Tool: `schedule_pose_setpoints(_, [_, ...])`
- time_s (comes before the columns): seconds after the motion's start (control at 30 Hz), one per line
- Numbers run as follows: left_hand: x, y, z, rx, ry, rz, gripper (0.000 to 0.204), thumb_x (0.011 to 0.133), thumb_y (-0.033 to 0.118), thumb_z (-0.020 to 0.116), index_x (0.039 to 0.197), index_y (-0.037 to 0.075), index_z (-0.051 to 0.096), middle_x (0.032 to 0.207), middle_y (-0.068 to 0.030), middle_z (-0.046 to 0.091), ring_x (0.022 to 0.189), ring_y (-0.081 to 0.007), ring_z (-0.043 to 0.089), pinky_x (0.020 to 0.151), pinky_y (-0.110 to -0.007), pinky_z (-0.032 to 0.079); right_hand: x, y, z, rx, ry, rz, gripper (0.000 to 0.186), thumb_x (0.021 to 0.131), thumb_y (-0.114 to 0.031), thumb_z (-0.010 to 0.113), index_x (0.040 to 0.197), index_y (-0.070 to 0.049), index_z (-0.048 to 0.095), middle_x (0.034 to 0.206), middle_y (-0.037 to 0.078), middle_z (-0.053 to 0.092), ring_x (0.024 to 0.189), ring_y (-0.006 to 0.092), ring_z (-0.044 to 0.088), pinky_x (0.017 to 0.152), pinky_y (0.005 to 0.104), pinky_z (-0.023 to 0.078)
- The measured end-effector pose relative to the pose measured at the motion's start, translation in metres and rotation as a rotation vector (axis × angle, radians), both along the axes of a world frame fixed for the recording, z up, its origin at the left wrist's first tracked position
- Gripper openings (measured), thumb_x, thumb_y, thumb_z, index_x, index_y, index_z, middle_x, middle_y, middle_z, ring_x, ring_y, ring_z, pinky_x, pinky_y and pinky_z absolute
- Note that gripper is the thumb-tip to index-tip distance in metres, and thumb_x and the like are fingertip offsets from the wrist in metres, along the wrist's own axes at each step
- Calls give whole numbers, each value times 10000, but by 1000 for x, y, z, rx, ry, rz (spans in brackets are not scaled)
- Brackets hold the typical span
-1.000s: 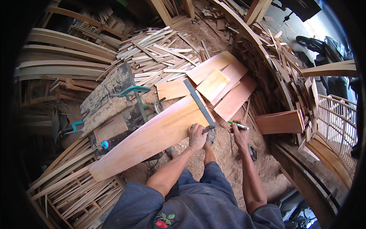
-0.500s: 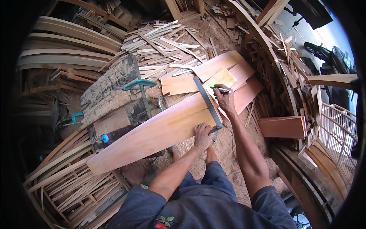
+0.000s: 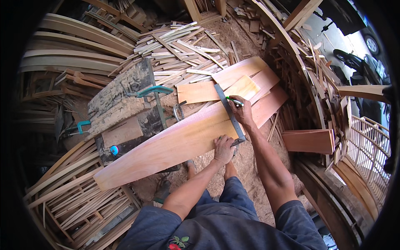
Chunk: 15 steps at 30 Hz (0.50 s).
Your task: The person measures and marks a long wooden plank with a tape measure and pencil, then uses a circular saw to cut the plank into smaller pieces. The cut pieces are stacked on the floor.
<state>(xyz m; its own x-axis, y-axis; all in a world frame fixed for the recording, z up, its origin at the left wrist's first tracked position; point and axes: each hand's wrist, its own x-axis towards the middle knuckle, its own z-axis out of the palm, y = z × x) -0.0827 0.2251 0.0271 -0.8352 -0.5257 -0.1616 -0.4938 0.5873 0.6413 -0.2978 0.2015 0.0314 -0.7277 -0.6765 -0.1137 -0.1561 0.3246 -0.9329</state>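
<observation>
Leftward comes the pen, pinched in the right hand, tip beside the square; the left hand, curled over the board's near edge, seemingly steadies both.

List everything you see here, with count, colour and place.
tapered board: one, pale yellow, centre
square: one, dark grey, across the tapered board
pen: one, white and green, beside the square
flat boards: several, tan to reddish, near the square
workbench: one, grey, left
clamps: at least two, teal, at the workbench
round case: one, blue, on the workbench
strips: many, pale, upper centre and lower left
curved pieces: several, brown, upper left
motorcycle: one, black, upper right
shirt: one, dark, bottom
left hand: one, bare, on the tapered board
right hand: one, bare, holding the pen
</observation>
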Motion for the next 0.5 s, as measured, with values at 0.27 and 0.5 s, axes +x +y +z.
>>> schedule_pose_setpoints(0.27, [-1,-1,-1,-8,-13,-1,232,753,136,809,959,101,706,1022,-104,617,1044,-321,624,953,-482,384,16,60,28,243,-24,84,188,958,-116,718,1081,15,772,907,214,759,719,286,733,691,368,570])
schedule_pose_setpoints(0.5, [-2,-3,3,-11,-47,-20,198,773,137,780,954,103,707,1014,-103,622,1045,-316,628,957,-483,386,13,12,16,15,41,-4,191,960,-112,713,1091,19,761,949,226,762,776,342,748,725,396,581])
